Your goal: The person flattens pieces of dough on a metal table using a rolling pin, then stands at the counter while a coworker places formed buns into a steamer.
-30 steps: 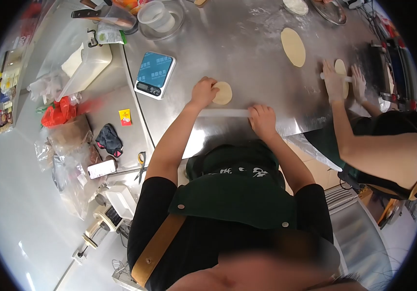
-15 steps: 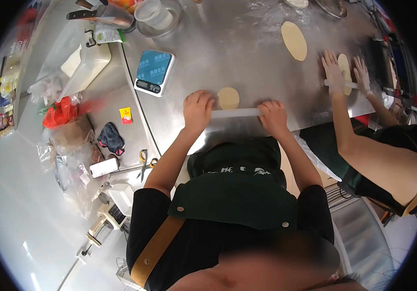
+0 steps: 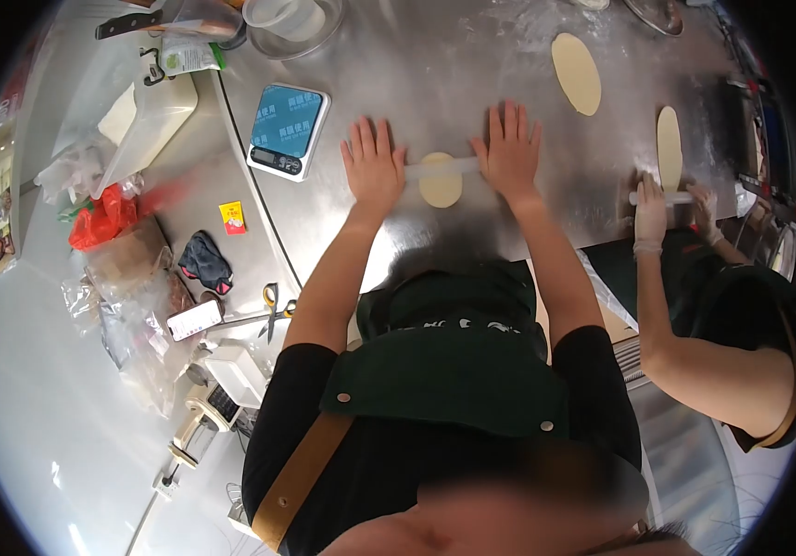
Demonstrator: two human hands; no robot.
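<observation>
Your left hand (image 3: 375, 171) and right hand (image 3: 509, 156): both palm down, flat, fingers stretched forward, not wrapped round anything. Heels of the hands sit at the two ends of your rolling pin (image 3: 467, 166); exact contact is hidden under the palms.

Pin lies across the far part of your dough piece (image 3: 441, 192), a thin sliver showing beyond it, most of it on your side. Dough is between your hands, flat on the steel table (image 3: 370, 74).

Progress, my read: flattening done, lengthening barely started. Your piece is a short, rounded oval. Reference is the oval sheet (image 3: 576, 74) up and to the right, clearly longer and lying with no hand on it, so likely rolled out. Against that, yours has most of its stretching left. Thickness can't be judged from this angle.

Further right, the co-worker's gloved hand (image 3: 650, 213) is at a second pin (image 3: 679, 198), over the near end of a long narrow strip (image 3: 669, 148). That one looks well ahead of yours.

Scale (image 3: 289, 130) sits left of your left hand, nothing on it.
</observation>
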